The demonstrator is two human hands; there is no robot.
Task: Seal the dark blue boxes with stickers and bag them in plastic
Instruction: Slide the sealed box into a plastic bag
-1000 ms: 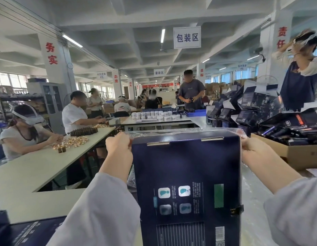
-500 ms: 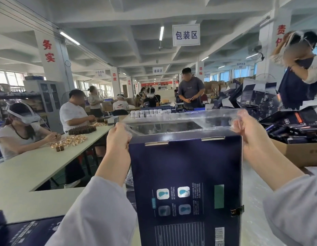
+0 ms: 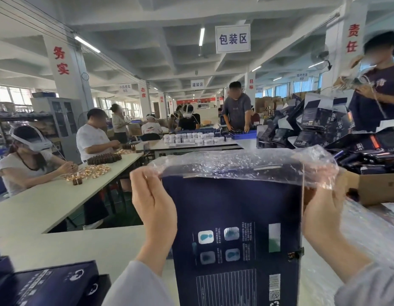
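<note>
Just left of the cardboard carton [image 3: 377,187], held upright: dark blue box [image 3: 233,213], clear plastic bag [image 3: 242,161] stretched over its top edge. Left hand [image 3: 155,202] pinching the bag corner farther from the carton; right hand [image 3: 324,210] clamped on the bag corner nearest it.

Both raised — left hand [image 3: 154,204] and right hand [image 3: 324,210] upright, fingertips [image 3: 146,174] in a pinch.

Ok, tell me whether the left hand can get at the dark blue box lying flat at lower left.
Probably, once freed: the left hand pinches the plastic bag, and only bare table lies between it and that flat box.
</note>
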